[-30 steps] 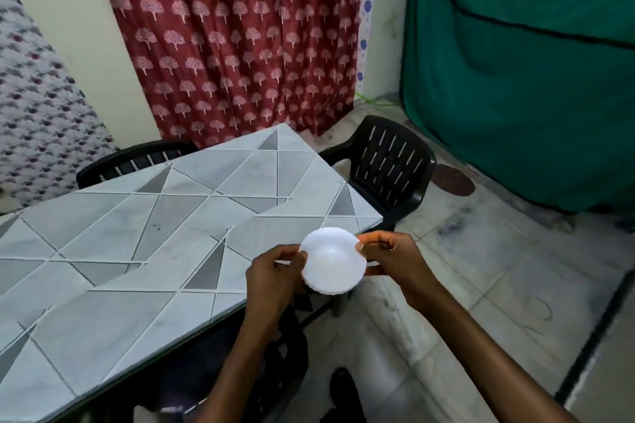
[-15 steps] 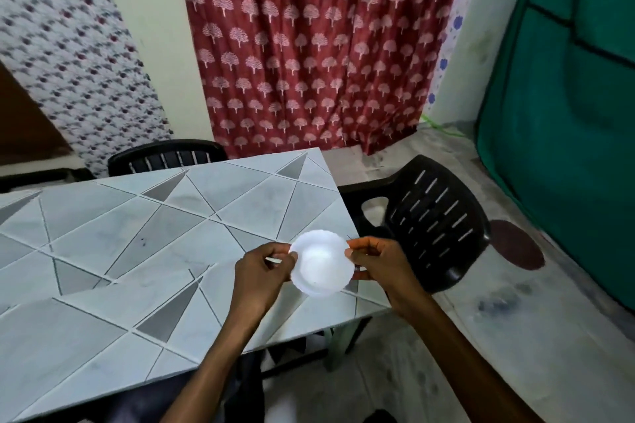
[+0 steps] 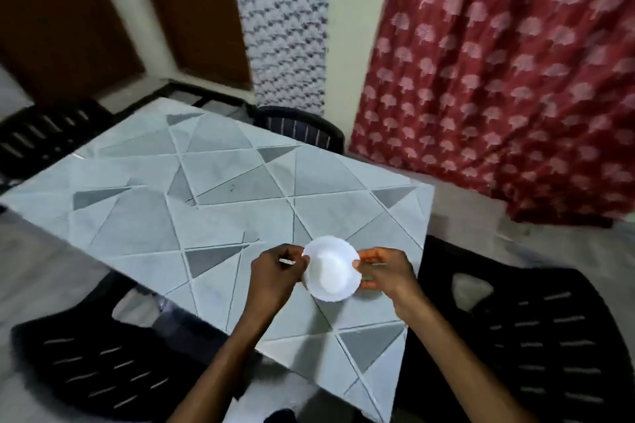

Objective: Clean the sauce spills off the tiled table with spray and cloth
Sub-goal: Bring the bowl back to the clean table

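A small white bowl point(image 3: 330, 268) with a wavy rim is held above the near right part of the grey tiled table point(image 3: 220, 209). My left hand point(image 3: 275, 275) pinches its left rim and also holds a thin pale stick. My right hand point(image 3: 385, 271) pinches the right rim. The bowl's inside looks white; I cannot tell what it holds. No spray bottle, cloth or sauce spill shows on the table.
Black plastic chairs stand around the table: one at the near left point(image 3: 103, 364), one at the right point(image 3: 536, 336), one at the far side point(image 3: 302, 127), one at the far left point(image 3: 44, 130). A red patterned curtain point(image 3: 508, 79) hangs at the right, a brown door point(image 3: 86, 10) at the back left.
The view has swung left and over the table; the door and more chairs came into sight. Both hands kept hold of the bowl, which now hangs over the tabletop.
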Tool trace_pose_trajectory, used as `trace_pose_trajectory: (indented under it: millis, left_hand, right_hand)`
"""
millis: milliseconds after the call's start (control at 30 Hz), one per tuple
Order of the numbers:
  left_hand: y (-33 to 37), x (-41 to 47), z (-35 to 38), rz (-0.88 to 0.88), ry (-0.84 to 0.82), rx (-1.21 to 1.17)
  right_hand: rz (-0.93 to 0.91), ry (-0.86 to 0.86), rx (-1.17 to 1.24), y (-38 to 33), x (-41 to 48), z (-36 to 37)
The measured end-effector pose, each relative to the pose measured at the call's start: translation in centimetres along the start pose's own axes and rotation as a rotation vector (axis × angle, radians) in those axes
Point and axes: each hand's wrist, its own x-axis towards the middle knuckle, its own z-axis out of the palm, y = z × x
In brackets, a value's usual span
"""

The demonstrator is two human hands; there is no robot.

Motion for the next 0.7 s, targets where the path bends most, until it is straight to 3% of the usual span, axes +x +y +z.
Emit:
trace_pose_trajectory:
  millis: [167, 400, 700]
  left_hand:
    - [-0.2, 1.1, -2.7, -0.058, 0.198, -0.037]
    - [-1.2, 5.7, -7.7, -0.054, 0.417, -0.020]
    - [-7.4, 21.4, -15.8, -0.190, 0.399, 0.034]
  right_hand:
    - [0.012, -0.229, -0.030, -3.2, 3.9, 3.3]
    - [-0.015, -0.260, -0.140, -5.7, 9.0, 12.6]
    - [-0.039, -0.146, -0.319, -7.1, 20.7, 26.9]
